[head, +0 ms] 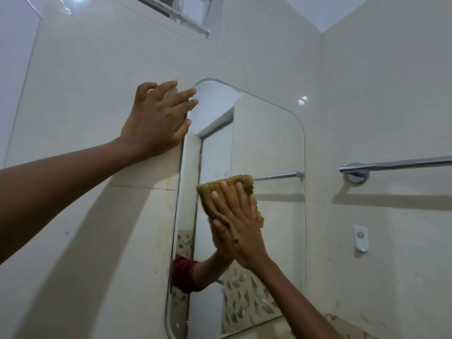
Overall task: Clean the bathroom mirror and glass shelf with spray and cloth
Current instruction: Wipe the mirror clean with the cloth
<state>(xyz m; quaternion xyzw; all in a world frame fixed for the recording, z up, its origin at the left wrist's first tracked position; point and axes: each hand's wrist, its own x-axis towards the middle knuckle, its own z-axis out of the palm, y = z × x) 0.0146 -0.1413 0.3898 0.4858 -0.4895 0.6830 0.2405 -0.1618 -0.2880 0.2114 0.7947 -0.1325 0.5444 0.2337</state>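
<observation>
A frameless mirror (269, 148) with rounded corners hangs on the cream tiled wall. My right hand (241, 223) presses a tan cloth (212, 192) flat against the glass near the mirror's middle, fingers spread over it. My left hand (159, 118) rests on the wall at the mirror's upper left edge, fingers apart, fingertips touching the rim, holding nothing. The mirror reflects my right hand, a red sleeve and a doorway. No spray bottle or glass shelf is in view.
A chrome towel bar (396, 165) is fixed to the right wall beside the mirror. Below it sits a small white wall hook (360, 238). A small window (186, 13) is set high in the wall above.
</observation>
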